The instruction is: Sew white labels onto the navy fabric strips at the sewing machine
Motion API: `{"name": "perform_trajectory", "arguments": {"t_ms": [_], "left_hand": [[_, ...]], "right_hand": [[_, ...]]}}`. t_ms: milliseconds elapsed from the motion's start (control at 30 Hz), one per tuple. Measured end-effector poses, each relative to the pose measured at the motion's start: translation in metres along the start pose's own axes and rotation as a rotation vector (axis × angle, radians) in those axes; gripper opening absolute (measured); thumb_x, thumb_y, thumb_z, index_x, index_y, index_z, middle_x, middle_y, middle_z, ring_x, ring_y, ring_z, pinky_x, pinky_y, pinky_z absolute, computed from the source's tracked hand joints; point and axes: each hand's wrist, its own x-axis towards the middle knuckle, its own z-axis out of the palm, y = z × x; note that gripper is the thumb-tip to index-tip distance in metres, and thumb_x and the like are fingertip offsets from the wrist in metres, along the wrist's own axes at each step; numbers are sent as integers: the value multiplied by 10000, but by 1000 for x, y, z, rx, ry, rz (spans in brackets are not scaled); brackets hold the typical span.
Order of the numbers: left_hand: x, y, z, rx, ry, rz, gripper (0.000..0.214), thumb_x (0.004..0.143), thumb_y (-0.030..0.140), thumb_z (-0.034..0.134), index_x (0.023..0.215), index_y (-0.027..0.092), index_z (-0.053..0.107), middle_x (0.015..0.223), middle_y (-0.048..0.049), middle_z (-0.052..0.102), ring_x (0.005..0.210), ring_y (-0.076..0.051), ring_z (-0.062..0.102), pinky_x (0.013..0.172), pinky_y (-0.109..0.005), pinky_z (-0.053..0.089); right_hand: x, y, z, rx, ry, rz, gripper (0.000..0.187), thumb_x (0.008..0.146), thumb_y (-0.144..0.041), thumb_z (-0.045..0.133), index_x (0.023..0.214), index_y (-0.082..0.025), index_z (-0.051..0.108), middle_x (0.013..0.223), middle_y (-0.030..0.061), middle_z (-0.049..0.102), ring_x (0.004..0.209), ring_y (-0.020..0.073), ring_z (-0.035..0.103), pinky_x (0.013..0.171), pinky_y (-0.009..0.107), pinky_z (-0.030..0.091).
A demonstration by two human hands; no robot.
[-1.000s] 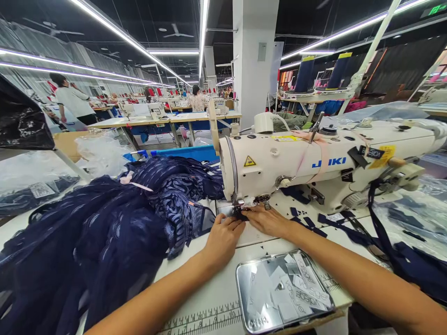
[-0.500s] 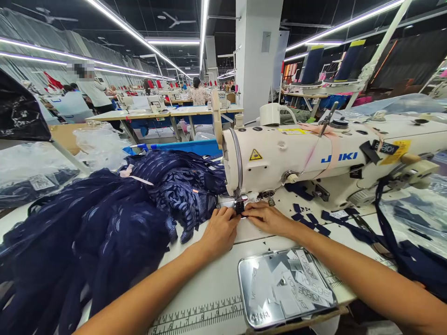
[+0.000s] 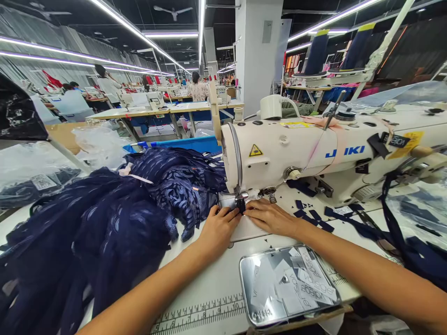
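My left hand (image 3: 220,228) and my right hand (image 3: 268,216) lie side by side on the bed of a white JUKI sewing machine (image 3: 307,153), fingertips meeting at a small dark fabric piece (image 3: 240,205) under the presser foot. Both hands press on that piece with fingers drawn together. A big heap of navy patterned fabric (image 3: 104,218) spreads over the table to the left of my left hand.
A metal tray (image 3: 258,302) of white printed labels sits at the near table edge, beside a printed ruler strip (image 3: 199,314). Navy scraps (image 3: 314,216) and dark straps (image 3: 401,232) lie under the machine arm. Plastic bags (image 3: 35,172) are far left. Other people work at tables behind.
Both hands stayed at the presser foot, shifting slightly on the small dark piece. The view tilted a little, and a person at the far left walked on.
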Motion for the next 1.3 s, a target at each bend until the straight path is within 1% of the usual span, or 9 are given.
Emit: {"name": "perform_trajectory", "arguments": {"t_ms": [167, 367, 567, 733, 967, 1067, 1167, 1233, 1300], "left_hand": [[-2, -8, 0, -15, -46, 20, 467, 769, 29, 432, 1210, 177, 472, 1293, -51, 471, 1191, -259, 394, 980, -500, 236], [1, -14, -2, -56, -57, 37, 459, 781, 35, 410, 1208, 188, 481, 1291, -56, 470, 1213, -263, 382, 990, -523, 243], [1, -14, -3, -85, -59, 28, 462, 780, 25, 400, 1203, 187, 489, 1284, -62, 475, 1209, -265, 392, 992, -541, 246], [3, -16, -2, -101, -86, 11, 459, 783, 32, 412, 1206, 191, 489, 1301, -57, 454, 1208, -263, 394, 1001, -542, 236], [6, -22, -1, -115, -38, 20, 441, 792, 35, 421, 1185, 209, 514, 1275, -61, 486, 1196, -261, 413, 997, -524, 252], [9, -26, -1, -127, -20, 29, 442, 777, 30, 416, 1165, 206, 534, 1267, -68, 494, 1190, -265, 419, 996, -524, 253], [13, -30, -2, -138, -32, 30, 482, 750, 3, 379, 1163, 195, 539, 1259, -66, 503, 1194, -258, 415, 990, -521, 260], [16, -33, -4, -140, -40, 24, 518, 723, -14, 354, 1156, 196, 546, 1247, -59, 515, 1188, -250, 420, 983, -519, 271], [18, -35, -4, -133, -33, 20, 537, 700, -18, 347, 1146, 198, 554, 1238, -56, 524, 1176, -243, 431, 976, -518, 283]], "right_hand": [[4, -7, -5, -59, -16, -6, 267, 883, -187, 366, 934, -150, 626, 910, 87, 591, 824, 187, 539, 714, 331, 498], [5, -9, -6, -107, -11, 3, 271, 881, -172, 365, 915, -140, 631, 893, 87, 591, 816, 187, 539, 655, 299, 498], [5, -9, -4, -138, -5, -3, 283, 886, -178, 352, 920, -135, 629, 892, 88, 595, 792, 182, 545, 649, 306, 502], [6, -9, -4, -143, -37, 7, 268, 880, -181, 365, 943, -142, 622, 912, 84, 596, 811, 177, 555, 704, 314, 500], [7, -6, 0, -160, -44, 54, 261, 852, -211, 414, 999, -143, 620, 984, 107, 608, 840, 201, 582, 659, 321, 512], [6, -3, 0, -107, -16, 85, 261, 834, -210, 443, 1012, -145, 623, 1024, 109, 619, 867, 205, 594, 713, 331, 508], [8, 4, 3, 21, 8, 158, 249, 815, -207, 467, 998, -163, 631, 994, 79, 647, 889, 189, 600, 802, 319, 483], [12, 12, 9, 108, 2, 292, 220, 807, -211, 477, 939, -177, 649, 888, 48, 675, 837, 173, 613, 790, 301, 482], [18, 20, 18, 153, -5, 435, 219, 820, -212, 448, 863, -170, 659, 780, 32, 679, 752, 164, 619, 733, 291, 493]]}}
